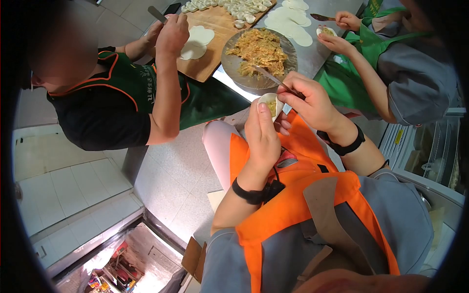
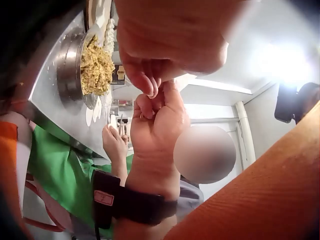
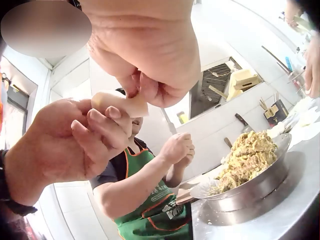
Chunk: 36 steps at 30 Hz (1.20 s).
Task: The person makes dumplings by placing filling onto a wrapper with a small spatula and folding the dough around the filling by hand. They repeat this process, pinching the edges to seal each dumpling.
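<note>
In the head view my left hand (image 1: 263, 134) holds a round dumpling wrapper (image 1: 279, 106) with a dab of filling (image 1: 271, 108) in it, thumb over the near edge. My right hand (image 1: 309, 100) grips a thin filling spatula (image 1: 271, 77), its blade pointing up and left toward the bowl. Its thumb and finger are right at the wrapper's far edge. In the right wrist view the wrapper (image 3: 106, 101) curves between both hands, lying over the left fingers. The left wrist view mostly hides it behind the right hand (image 2: 172, 45).
Ahead stands a wide metal bowl (image 1: 244, 80) heaped with shredded filling (image 1: 259, 49). A wooden board (image 1: 205, 68) carries wrappers (image 1: 198, 41) and several rows of folded dumplings (image 1: 244, 9). More wrappers (image 1: 293, 27) lie on the metal table (image 1: 317, 41). Two people in green aprons work at either side.
</note>
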Each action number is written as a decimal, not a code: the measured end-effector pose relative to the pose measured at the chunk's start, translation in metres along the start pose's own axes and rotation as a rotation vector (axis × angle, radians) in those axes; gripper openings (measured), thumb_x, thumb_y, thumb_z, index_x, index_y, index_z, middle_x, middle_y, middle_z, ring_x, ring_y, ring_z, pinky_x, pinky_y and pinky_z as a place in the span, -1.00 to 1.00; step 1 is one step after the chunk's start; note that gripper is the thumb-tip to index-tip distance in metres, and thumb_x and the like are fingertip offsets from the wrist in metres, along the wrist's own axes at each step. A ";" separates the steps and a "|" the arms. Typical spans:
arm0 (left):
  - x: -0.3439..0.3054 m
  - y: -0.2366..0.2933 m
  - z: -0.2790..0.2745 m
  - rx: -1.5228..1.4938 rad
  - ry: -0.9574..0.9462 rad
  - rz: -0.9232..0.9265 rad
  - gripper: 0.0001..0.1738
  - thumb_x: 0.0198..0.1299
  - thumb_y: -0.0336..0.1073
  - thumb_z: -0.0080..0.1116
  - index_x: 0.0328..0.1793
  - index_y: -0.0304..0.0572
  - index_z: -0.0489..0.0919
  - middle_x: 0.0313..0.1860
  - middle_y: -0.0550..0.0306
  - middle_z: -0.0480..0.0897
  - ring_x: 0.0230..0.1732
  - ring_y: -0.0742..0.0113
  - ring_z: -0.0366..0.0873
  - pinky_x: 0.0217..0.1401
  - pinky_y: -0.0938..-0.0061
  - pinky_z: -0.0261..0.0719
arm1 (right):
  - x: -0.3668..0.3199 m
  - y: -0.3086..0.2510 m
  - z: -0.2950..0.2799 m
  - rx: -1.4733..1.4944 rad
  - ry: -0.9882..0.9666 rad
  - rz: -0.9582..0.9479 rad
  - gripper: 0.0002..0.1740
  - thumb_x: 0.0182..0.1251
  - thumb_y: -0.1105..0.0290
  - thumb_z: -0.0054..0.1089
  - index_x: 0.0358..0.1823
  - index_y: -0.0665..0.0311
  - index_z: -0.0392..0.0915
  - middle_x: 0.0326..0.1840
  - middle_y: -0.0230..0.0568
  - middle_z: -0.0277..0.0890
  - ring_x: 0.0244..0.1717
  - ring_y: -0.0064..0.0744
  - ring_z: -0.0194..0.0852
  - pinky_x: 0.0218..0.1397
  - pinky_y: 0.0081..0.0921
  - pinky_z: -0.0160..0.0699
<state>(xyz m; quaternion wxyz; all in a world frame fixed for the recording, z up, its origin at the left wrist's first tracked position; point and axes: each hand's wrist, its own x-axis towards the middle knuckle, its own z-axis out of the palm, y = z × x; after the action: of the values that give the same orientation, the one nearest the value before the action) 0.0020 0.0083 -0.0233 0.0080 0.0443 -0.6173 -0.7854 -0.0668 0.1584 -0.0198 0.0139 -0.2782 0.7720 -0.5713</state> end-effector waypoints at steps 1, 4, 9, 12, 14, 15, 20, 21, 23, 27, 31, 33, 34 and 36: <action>-0.002 0.002 0.000 -0.048 -0.013 0.007 -0.60 0.56 -0.12 -0.28 0.14 -0.31 0.42 -0.29 0.12 0.57 -0.43 0.48 0.55 -0.43 0.62 0.54 | 0.000 -0.001 -0.001 -0.018 0.005 -0.031 -0.86 0.34 0.48 0.19 -0.17 0.43 0.52 -0.26 -0.19 0.48 -0.24 -0.46 0.47 -0.16 -0.54 0.44; -0.007 0.004 0.004 0.050 -0.009 0.082 -0.76 0.47 -0.30 -0.03 0.12 -0.30 0.42 -0.27 0.17 0.56 -0.42 0.53 0.53 -0.43 0.65 0.51 | 0.000 -0.013 -0.006 -0.039 -0.033 -0.005 -0.86 0.35 0.48 0.20 -0.18 0.42 0.53 -0.27 -0.27 0.45 -0.22 -0.53 0.45 -0.12 -0.56 0.44; -0.014 0.028 0.009 -0.131 0.026 -0.043 -0.70 0.31 -0.50 0.14 0.12 -0.26 0.37 -0.22 0.20 0.55 -0.35 0.58 0.50 -0.36 0.64 0.50 | -0.003 -0.020 -0.006 0.548 -0.054 0.229 -0.89 0.37 0.47 0.21 -0.19 0.38 0.53 -0.24 -0.37 0.51 -0.17 -0.66 0.45 -0.12 -0.61 0.46; -0.018 0.033 0.013 -0.172 -0.009 0.021 -0.69 0.33 -0.47 0.12 0.14 -0.25 0.34 -0.24 0.21 0.55 -0.33 0.59 0.49 -0.30 0.63 0.49 | -0.006 -0.024 -0.011 0.571 -0.081 0.344 -0.88 0.37 0.46 0.25 -0.19 0.37 0.54 -0.28 -0.38 0.55 -0.23 -0.71 0.46 -0.20 -0.67 0.47; -0.018 0.029 0.012 -0.169 -0.021 0.099 -0.71 0.36 -0.44 0.06 0.16 -0.27 0.35 -0.18 0.17 0.55 -0.22 0.54 0.52 -0.17 0.58 0.51 | -0.007 -0.027 -0.010 0.565 -0.055 0.351 -0.88 0.35 0.46 0.27 -0.20 0.36 0.54 -0.31 -0.40 0.56 -0.29 -0.74 0.45 -0.27 -0.71 0.45; -0.018 0.027 0.012 -0.167 -0.027 0.137 -0.71 0.37 -0.43 0.04 0.17 -0.28 0.35 -0.14 0.15 0.55 -0.17 0.51 0.53 -0.10 0.56 0.53 | -0.007 -0.033 -0.005 0.575 -0.018 0.321 -0.88 0.35 0.46 0.28 -0.21 0.35 0.55 -0.32 -0.42 0.56 -0.33 -0.75 0.44 -0.31 -0.73 0.43; -0.010 0.023 0.005 0.134 0.017 0.429 -0.65 0.36 -0.35 -0.07 0.18 -0.36 0.52 0.13 -0.07 0.51 0.13 0.18 0.51 0.26 0.34 0.42 | -0.011 -0.045 0.005 0.343 0.111 0.133 -0.88 0.30 0.49 0.32 -0.29 0.35 0.53 -0.43 -0.45 0.47 -0.44 -0.73 0.36 -0.38 -0.70 0.34; -0.009 0.023 0.003 0.229 0.014 0.491 -0.63 0.36 -0.33 -0.08 0.17 -0.37 0.56 0.19 -0.12 0.49 0.18 0.11 0.50 0.31 0.31 0.38 | -0.011 -0.047 0.004 0.275 0.115 0.059 -0.87 0.30 0.50 0.32 -0.31 0.35 0.52 -0.46 -0.44 0.44 -0.47 -0.71 0.33 -0.39 -0.69 0.32; -0.010 0.024 0.005 0.230 0.041 0.485 -0.63 0.35 -0.32 -0.09 0.11 -0.38 0.61 0.24 -0.19 0.47 0.21 0.05 0.49 0.33 0.28 0.37 | -0.011 -0.052 0.002 0.165 0.107 -0.047 -0.86 0.27 0.52 0.33 -0.34 0.35 0.50 -0.50 -0.42 0.38 -0.49 -0.67 0.29 -0.41 -0.64 0.30; -0.014 0.028 0.003 0.250 -0.014 0.397 -0.63 0.40 -0.33 -0.15 0.04 -0.40 0.65 0.09 -0.19 0.57 0.03 0.11 0.60 0.13 0.32 0.50 | -0.013 -0.056 -0.007 -0.091 0.069 -0.222 -0.84 0.19 0.56 0.36 -0.37 0.33 0.50 -0.45 -0.34 0.36 -0.46 -0.56 0.28 -0.41 -0.59 0.23; -0.027 0.057 0.001 0.041 -0.217 -0.004 -0.58 0.51 -0.30 -0.27 0.04 -0.44 0.61 -0.24 -0.08 0.66 -0.34 0.28 0.67 -0.24 0.49 0.60 | -0.007 -0.056 -0.012 -0.129 0.068 -0.339 -0.78 0.19 0.37 0.41 -0.37 0.29 0.51 -0.45 -0.24 0.36 -0.49 -0.41 0.27 -0.44 -0.55 0.21; -0.030 0.065 0.003 -0.141 -0.272 0.026 -0.54 0.56 -0.25 -0.33 0.06 -0.46 0.58 -0.37 0.00 0.65 -0.50 0.38 0.63 -0.40 0.59 0.57 | -0.002 -0.072 -0.011 -0.047 0.046 -0.288 -0.72 0.25 0.23 0.34 -0.34 0.30 0.50 -0.47 -0.19 0.35 -0.52 -0.33 0.28 -0.45 -0.50 0.25; -0.033 0.070 0.004 -0.150 -0.308 0.023 -0.53 0.57 -0.23 -0.33 0.08 -0.46 0.56 -0.38 0.01 0.65 -0.49 0.39 0.63 -0.40 0.60 0.57 | -0.001 -0.073 -0.009 -0.009 0.020 -0.301 -0.69 0.28 0.19 0.28 -0.33 0.32 0.50 -0.48 -0.17 0.35 -0.53 -0.30 0.28 -0.47 -0.48 0.26; -0.036 0.078 0.003 -0.169 -0.381 0.019 -0.51 0.59 -0.18 -0.35 0.11 -0.47 0.53 -0.38 0.03 0.63 -0.47 0.42 0.63 -0.39 0.63 0.57 | 0.000 -0.066 -0.003 0.068 -0.052 -0.363 -0.63 0.33 0.12 0.15 -0.31 0.35 0.48 -0.50 -0.13 0.34 -0.56 -0.24 0.28 -0.50 -0.42 0.28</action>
<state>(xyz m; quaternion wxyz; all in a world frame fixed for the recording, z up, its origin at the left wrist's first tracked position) 0.0348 -0.0045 0.0556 -0.0980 -0.1117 -0.5402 -0.8283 -0.0403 0.1484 0.0394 -0.0600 -0.4270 0.6888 -0.5827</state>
